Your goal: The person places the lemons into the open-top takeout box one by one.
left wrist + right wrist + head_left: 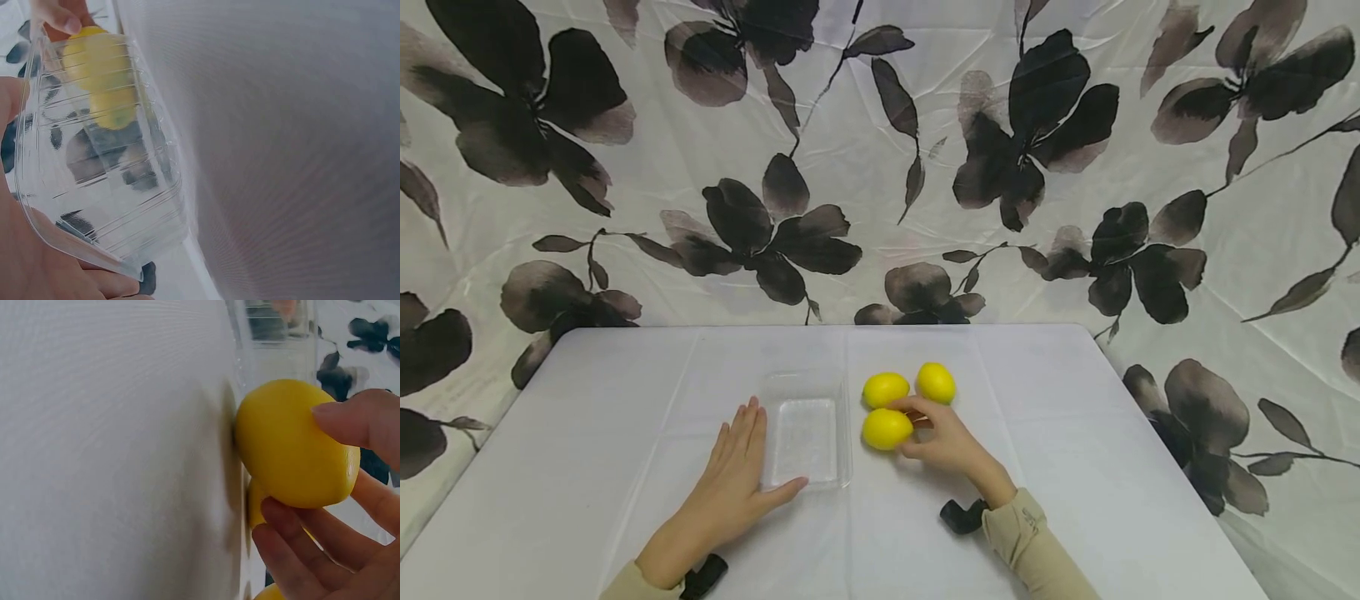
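A transparent plastic container (806, 482) stands on the table. Along its left side lies my left hand (730, 479), fingers straight and thumb reaching over the near rim. To the right of the container are three yellow lemons. My right hand (943, 437) holds the nearest lemon (887, 430) between thumb and fingers; the right wrist view shows the thumb on one side of this lemon (294, 444) and fingertips on the other. Just behind it sit a second lemon (885, 389) and a third lemon (936, 382). Through the container wall (94, 219), the left wrist view shows yellow lemons.
A white cloth covers the table (587, 433). Behind it hangs a white curtain (887, 125) with dark flowers. Black wrist devices show under both wrists, one by the right sleeve (1037, 533).
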Available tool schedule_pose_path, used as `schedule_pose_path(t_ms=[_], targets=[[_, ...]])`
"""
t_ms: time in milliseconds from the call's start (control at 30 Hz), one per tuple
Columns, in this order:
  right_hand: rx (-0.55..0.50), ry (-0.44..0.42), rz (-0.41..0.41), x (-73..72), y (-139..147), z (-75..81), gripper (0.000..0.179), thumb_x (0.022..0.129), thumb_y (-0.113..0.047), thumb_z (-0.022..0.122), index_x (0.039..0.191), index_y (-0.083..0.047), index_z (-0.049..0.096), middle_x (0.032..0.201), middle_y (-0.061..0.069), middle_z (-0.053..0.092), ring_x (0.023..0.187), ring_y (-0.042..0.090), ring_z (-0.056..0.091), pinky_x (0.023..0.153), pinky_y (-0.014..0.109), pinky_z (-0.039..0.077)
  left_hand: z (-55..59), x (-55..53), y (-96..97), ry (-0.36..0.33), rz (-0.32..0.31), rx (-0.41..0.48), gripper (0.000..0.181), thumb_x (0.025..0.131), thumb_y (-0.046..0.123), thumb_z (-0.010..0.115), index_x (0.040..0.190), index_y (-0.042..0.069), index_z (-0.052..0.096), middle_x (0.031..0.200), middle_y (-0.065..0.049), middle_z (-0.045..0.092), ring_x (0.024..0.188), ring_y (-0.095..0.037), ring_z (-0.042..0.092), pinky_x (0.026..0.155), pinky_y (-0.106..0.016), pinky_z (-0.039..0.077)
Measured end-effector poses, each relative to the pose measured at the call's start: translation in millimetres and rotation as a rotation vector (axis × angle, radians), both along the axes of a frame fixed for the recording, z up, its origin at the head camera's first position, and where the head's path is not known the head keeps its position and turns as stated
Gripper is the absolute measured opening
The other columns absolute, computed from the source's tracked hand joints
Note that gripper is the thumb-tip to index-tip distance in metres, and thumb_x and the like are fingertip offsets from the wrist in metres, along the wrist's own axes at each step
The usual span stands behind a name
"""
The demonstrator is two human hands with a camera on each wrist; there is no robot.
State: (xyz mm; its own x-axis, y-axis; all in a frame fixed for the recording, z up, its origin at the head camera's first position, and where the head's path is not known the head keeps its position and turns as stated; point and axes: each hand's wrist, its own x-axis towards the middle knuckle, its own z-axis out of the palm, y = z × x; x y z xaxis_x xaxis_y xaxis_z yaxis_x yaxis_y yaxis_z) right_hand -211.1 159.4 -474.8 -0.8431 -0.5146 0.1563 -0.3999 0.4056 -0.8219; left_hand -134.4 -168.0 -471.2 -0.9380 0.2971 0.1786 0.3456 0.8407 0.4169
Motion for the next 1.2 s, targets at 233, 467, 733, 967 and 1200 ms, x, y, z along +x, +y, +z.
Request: schedule_pose_path(t_ms=[233, 467, 733, 967, 1200], targets=[[-0.004, -0.02, 0.009, 0.9, -3, 1.3, 0.056, 0.078, 0.003, 0.076, 0.131, -0.002, 0.057, 0.127, 0.009, 0.061, 0.109, 0.028, 0.06, 0.095, 0.04, 0.052, 2.1, 1.0, 0.9, -0.01, -0.008, 0.02, 0.111, 0.088, 0.064, 0.061, 0.152, -0.014, 0.013, 0.161, -0.03, 0.004, 0.15, -0.042, 0.0, 0.12, -0.053, 0.0], [0.102, -0.025, 0.043, 3.7, -5, 9.6, 0.065, 0.076, -0.007, 0.084, 0.135, -0.007, 0.055, 0.125, 0.004, 0.059, 0.105, 0.024, 0.059, 0.093, 0.04, 0.051, 2.6, 0.8, 0.8, -0.022, -0.008, 0.023, 0.112, 0.089, 0.065, 0.06, 0.152, -0.014, 0.012, 0.162, -0.029, 0.002, 0.15, -0.042, -0.001, 0.12, -0.054, 0.0], [0.231, 0.036, 0.116, 4.6, -13, 15.8, 0.072, 0.077, -0.003, 0.081, 0.142, -0.015, 0.053, 0.136, 0.004, 0.052, 0.101, 0.017, 0.052, 0.083, 0.035, 0.053, 3.6, 1.5, 1.0, -0.027, -0.011, 0.026, 0.112, 0.088, 0.065, 0.061, 0.152, -0.014, 0.012, 0.161, -0.029, 0.002, 0.149, -0.043, 0.0, 0.12, -0.055, 0.0], [0.257, -0.046, 0.116, 3.1, -20, 16.4, 0.076, 0.074, -0.003, 0.082, 0.141, -0.022, 0.053, 0.141, -0.001, 0.052, 0.098, 0.015, 0.053, 0.081, 0.032, 0.052, 2.5, 1.2, 1.0, -0.021, -0.012, 0.021, 0.112, 0.088, 0.065, 0.061, 0.152, -0.014, 0.013, 0.161, -0.03, 0.004, 0.148, -0.046, 0.004, 0.119, -0.055, 0.001], [0.228, -0.059, 0.1, 2.9, -21, 16.3, 0.075, 0.073, -0.005, 0.084, 0.139, -0.022, 0.053, 0.134, -0.005, 0.055, 0.09, 0.019, 0.055, 0.076, 0.031, 0.052, 3.5, 1.0, 0.0, -0.027, -0.011, 0.019, 0.112, 0.088, 0.065, 0.06, 0.152, -0.014, 0.012, 0.161, -0.03, 0.003, 0.149, -0.044, 0.002, 0.12, -0.055, 0.0]])
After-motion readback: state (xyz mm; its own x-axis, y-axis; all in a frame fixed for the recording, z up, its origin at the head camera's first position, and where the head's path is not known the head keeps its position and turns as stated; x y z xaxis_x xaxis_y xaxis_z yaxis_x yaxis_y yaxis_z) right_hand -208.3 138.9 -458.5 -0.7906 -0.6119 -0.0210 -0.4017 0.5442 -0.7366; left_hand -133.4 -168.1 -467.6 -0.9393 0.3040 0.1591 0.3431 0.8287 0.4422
